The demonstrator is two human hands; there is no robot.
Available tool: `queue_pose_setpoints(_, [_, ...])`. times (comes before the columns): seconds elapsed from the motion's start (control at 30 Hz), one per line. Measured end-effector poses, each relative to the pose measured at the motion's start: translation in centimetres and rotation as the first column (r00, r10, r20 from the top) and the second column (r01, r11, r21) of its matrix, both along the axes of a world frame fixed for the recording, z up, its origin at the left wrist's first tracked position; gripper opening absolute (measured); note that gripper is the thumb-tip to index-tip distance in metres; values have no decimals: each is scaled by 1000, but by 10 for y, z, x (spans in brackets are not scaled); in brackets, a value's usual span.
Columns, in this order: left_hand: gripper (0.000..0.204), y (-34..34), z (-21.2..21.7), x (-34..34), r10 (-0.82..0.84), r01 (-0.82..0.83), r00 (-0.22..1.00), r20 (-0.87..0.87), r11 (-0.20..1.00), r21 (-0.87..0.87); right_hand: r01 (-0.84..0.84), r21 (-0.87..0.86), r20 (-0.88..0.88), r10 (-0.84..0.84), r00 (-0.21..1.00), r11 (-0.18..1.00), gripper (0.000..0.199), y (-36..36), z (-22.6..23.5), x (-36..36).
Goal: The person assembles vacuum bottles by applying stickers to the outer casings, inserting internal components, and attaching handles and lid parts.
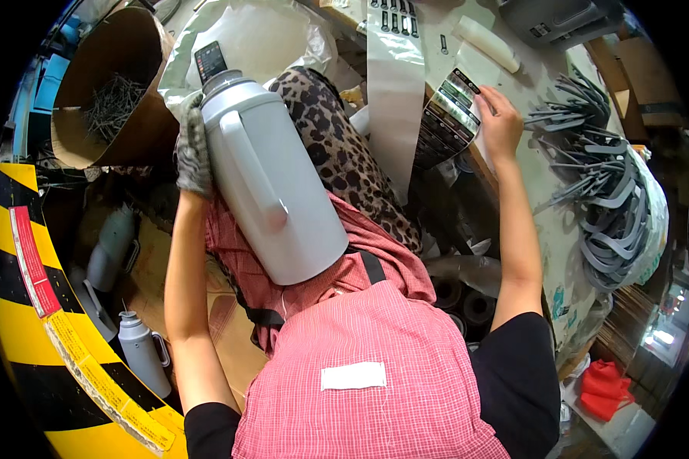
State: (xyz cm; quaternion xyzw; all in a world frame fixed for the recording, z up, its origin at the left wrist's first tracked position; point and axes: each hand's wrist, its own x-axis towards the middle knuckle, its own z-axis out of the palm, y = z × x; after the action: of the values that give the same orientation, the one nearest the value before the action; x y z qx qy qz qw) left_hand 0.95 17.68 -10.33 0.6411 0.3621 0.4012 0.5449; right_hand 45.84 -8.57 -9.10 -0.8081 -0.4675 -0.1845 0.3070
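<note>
A large light-grey vacuum jug point(295, 172) lies tilted across my lap, its side handle facing up and its neck pointing away from me. My left hand point(194, 149), in a grey knit glove, grips the jug's left side near the neck; its fingertips are partly hidden. At the right, my bare right hand point(501, 126) pinches the edge of a sheet of dark and silver stickers point(445, 118). This sheet hangs over the worktable's point(547, 252) near edge. Beside it runs a long pale strip point(394, 99) with several small dark labels at its far end.
Grey handles point(612, 222) and dark rods point(578, 107) are heaped on the right. A brown drum point(142, 84) holds thin metal pieces. A dark phone-like object point(210, 61) rests by a white plastic bag point(245, 34). Another jug point(142, 352) stands near the yellow-black striped barrier point(23, 367).
</note>
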Motion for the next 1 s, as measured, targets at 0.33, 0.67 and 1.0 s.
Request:
queue_pose_setpoints(0.33, [50,-165,-5,-65,261,-152,948,-182,874,461,-271,120,-446,296,845,955,10,-15,57,-81])
queue_pose_setpoints(0.67, [87,-208,-32,-54,121,182,923,-365,699,692,-772,123,-992,49,-119,624,25,26,67,-234])
queue_pose_setpoints(1.0, [73,-215,-35,-55,73,106,966,-248,761,640,-816,129,-991,41,-128,563,20,43,53,-250])
